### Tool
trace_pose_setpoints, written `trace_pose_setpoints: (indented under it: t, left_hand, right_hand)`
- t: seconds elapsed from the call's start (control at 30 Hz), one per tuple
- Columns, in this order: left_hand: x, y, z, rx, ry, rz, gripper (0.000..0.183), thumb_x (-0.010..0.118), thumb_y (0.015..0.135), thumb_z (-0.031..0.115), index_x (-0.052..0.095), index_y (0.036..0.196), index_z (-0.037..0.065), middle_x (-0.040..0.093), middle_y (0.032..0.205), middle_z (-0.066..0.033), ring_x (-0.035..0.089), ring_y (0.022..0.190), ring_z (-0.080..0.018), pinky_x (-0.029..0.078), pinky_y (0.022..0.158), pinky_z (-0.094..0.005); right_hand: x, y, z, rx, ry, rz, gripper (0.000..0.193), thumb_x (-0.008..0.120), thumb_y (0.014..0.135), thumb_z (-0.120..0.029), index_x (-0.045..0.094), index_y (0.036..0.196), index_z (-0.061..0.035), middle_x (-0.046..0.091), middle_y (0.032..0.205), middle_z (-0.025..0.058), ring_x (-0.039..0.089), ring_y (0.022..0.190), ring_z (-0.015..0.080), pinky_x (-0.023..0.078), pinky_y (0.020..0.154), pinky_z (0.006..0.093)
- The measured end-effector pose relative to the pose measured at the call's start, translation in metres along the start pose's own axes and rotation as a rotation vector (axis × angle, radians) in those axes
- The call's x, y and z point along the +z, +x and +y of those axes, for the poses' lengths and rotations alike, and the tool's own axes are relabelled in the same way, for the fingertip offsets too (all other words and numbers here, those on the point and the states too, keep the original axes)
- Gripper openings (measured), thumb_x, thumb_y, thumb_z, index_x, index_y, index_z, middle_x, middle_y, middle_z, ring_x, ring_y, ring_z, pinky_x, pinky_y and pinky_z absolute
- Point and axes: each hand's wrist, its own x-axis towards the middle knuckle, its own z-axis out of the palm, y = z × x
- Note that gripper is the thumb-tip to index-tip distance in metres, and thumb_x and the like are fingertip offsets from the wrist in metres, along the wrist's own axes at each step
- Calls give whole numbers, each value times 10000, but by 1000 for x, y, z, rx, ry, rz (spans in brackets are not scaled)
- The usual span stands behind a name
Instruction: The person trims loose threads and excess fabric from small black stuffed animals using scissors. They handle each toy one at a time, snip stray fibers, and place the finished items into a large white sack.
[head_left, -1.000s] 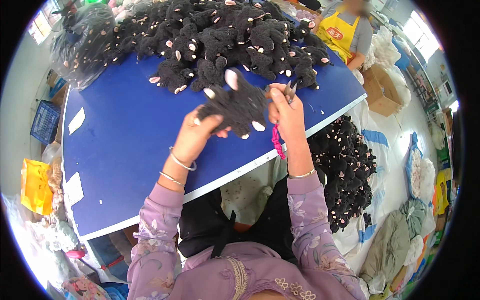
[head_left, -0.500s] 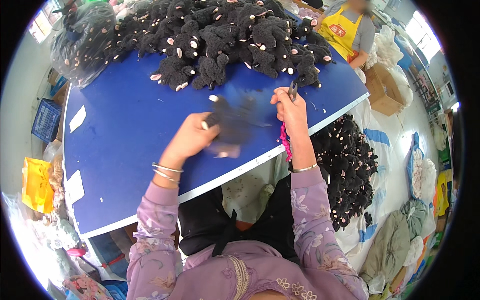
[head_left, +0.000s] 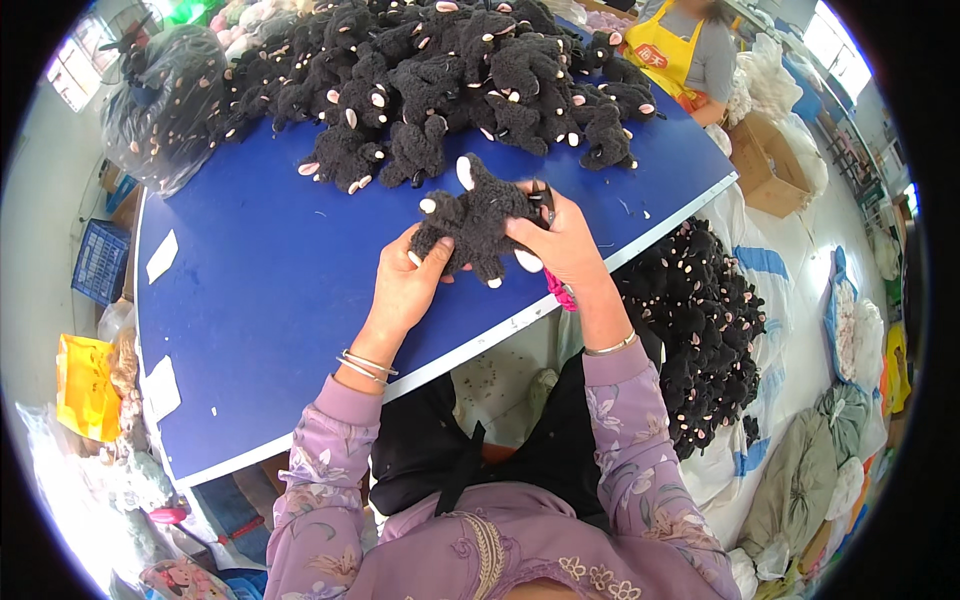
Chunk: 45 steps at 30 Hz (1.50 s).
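Note:
A small black fleecy plush animal (head_left: 478,218) with white-tipped feet and pale ears is held over the blue table between both my hands. My left hand (head_left: 404,285) closes on its left end, thumb on top near a white foot. My right hand (head_left: 568,243) grips its right end with the thumb pressed on the fleece. Dark thread snips (head_left: 543,198) also sit in my right hand, partly hidden by the fingers. A bright pink cord (head_left: 560,290) hangs below that hand at the wrist.
A heap of similar black plush animals (head_left: 430,85) covers the far side of the blue table (head_left: 270,300). A filled clear bag (head_left: 165,110) stands far left. More black plush animals (head_left: 700,340) lie below the right edge. A person in a yellow apron (head_left: 665,50) is far right.
The plush animal, blurred in my left hand before, is now held still between both hands. My right hand has come left and down onto it, with the snips still in it.

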Motion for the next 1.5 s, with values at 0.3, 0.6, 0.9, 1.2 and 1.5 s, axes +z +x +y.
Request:
trace_pose_setpoints:
  t: [0.3,0.6,0.9,1.2,1.5]
  left_hand:
    - [3,0,5,56,61,73,186,519,958,116,572,1069,-24,674,864,-75,664,748,-130,493,569,-220]
    - [4,-5,4,127,-1,123,118,591,892,40,582,1005,8,667,897,-71,650,788,-133,510,648,-237]
    - [7,-6,7,749,591,253,296,697,705,-65,580,936,81,574,1149,-110,565,1060,-287,456,920,-356]
    - [6,-6,-2,738,467,167,411,694,701,-87,503,1025,79,488,1225,-138,566,1035,-249,483,869,-332]
    - [-17,21,-4,453,353,345,414,572,865,-11,419,1246,36,481,1216,-91,550,1016,-154,494,764,-270]
  right_hand:
    - [-7,-1,-6,-198,-220,382,86,633,882,-92,636,915,-12,564,734,-39,431,617,7,363,548,181]
    - [-23,4,-12,-65,-143,483,176,617,913,-187,626,888,-13,529,656,-9,426,485,36,350,443,203]
    - [-8,-10,-11,205,16,-81,342,612,910,-286,535,1092,-7,527,731,3,338,452,24,287,409,193]
    - [2,-7,-3,334,-71,-163,215,603,875,-131,578,1052,-11,544,727,-17,467,507,47,363,427,205]
    - [-80,-9,-54,-319,825,119,657,335,931,-599,595,1100,-19,650,1026,135,295,405,89,291,391,246]
